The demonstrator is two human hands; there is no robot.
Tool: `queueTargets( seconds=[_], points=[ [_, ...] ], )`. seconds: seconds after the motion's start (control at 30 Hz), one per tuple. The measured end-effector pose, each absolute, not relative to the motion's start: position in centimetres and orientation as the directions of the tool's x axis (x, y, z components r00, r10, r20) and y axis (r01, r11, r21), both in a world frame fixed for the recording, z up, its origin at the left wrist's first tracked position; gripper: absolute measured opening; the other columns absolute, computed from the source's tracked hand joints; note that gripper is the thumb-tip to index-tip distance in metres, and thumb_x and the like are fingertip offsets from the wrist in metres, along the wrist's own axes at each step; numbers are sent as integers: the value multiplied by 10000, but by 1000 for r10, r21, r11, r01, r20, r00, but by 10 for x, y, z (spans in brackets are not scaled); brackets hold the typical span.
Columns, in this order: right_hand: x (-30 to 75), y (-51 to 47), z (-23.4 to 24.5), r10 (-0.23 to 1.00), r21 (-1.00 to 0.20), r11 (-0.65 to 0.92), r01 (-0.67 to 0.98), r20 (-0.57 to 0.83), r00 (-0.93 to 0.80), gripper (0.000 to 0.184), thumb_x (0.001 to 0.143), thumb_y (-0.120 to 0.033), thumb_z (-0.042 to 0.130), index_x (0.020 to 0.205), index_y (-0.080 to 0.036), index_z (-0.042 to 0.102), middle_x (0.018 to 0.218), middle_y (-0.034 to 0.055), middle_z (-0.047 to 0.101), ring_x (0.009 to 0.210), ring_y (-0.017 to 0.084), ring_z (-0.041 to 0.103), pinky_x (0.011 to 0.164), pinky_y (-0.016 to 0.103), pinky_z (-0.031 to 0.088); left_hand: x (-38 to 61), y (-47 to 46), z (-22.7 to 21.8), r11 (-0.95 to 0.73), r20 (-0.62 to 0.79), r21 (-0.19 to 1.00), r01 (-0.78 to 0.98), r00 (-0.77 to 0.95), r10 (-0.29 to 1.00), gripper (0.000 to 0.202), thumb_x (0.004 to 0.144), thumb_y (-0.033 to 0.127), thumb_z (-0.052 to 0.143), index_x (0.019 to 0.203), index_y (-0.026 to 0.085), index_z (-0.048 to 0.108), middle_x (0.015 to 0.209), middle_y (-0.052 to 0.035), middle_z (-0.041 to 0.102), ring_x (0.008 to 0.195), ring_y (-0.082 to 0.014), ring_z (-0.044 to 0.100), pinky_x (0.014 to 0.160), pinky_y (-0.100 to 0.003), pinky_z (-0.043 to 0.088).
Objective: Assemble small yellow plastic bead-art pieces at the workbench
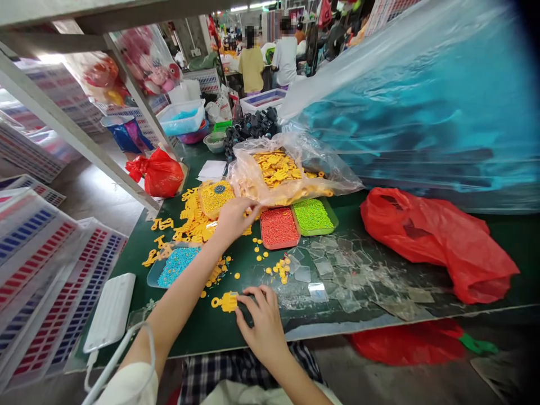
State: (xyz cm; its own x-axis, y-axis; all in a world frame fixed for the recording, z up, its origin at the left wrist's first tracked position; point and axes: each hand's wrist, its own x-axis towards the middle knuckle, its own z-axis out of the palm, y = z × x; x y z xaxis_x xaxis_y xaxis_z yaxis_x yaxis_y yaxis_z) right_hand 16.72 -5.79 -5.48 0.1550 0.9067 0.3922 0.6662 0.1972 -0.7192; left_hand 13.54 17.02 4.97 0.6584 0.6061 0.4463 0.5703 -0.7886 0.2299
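Observation:
My left hand (234, 218) reaches forward over the green table (379, 264), its fingers curled down into a scatter of yellow plastic pieces (192, 219) beside a tray of yellow beads (215, 197). What it pinches is hidden. My right hand (262, 318) rests near the table's front edge, fingertips pressed on a yellow key-shaped piece (226, 301). Small yellow discs (278, 269) lie between the hands.
Trays of red beads (278, 226), green beads (313, 215) and blue beads (176, 265) sit mid-table. Clear plastic squares (337, 270) spread to the right. A clear bag of yellow parts (282, 171), red bags (439, 239), a large blue plastic sheet (422, 107) and people at the back.

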Motion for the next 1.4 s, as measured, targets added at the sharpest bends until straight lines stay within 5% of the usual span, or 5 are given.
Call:
queueTargets(
  seconds=[0.23, 0.67, 1.03, 1.27, 1.4],
  points=[
    [166, -58, -55, 912, -738, 185, 649, 376, 167, 187, 862, -163, 555, 1016, -239, 628, 1048, 70, 605, 1044, 256, 477, 900, 457, 459, 184, 158, 31, -871, 39, 141, 470, 877, 479, 251, 940, 276, 493, 1016, 176, 710, 1027, -83, 731, 972, -236, 645, 813, -324, 460],
    [169, -58, -45, 912, -722, 183, 667, 378, 159, 192, 832, -132, 582, 987, -233, 632, 1014, 63, 620, 1018, 254, 503, 868, 445, 477, 219, 168, 4, -908, -48, 249, 337, 941, 336, 198, 864, 365, 651, 961, 210, 728, 1037, -44, 697, 981, -211, 596, 856, -291, 394],
    [167, -57, -47, 901, -734, 198, 649, 396, 174, 186, 846, -140, 546, 979, -222, 646, 1002, 73, 622, 1008, 254, 500, 877, 454, 470, 209, 157, 21, -867, 36, 246, 434, 889, 456, 202, 895, 316, 615, 912, 155, 736, 976, -95, 677, 985, -251, 577, 874, -353, 407],
    [219, -53, -12, 915, -869, 327, 372, 389, 106, 171, 904, -214, 524, 1026, -251, 638, 996, 26, 677, 962, 176, 595, 861, 325, 496, 123, 88, 49, -768, 454, 492, 410, 631, 629, 256, 952, 357, 519, 900, 207, 720, 897, -60, 635, 875, -197, 593, 805, -329, 478],
    [324, -17, 23, 868, -687, 240, 686, 468, 165, 191, 941, -271, 487, 988, -231, 668, 977, 54, 704, 950, 210, 615, 879, 377, 465, 70, 47, 25, -709, 482, 544, 449, 524, 702, 229, 935, 374, 545, 876, 235, 716, 843, -44, 625, 823, -186, 613, 759, -316, 512]
  ],
)
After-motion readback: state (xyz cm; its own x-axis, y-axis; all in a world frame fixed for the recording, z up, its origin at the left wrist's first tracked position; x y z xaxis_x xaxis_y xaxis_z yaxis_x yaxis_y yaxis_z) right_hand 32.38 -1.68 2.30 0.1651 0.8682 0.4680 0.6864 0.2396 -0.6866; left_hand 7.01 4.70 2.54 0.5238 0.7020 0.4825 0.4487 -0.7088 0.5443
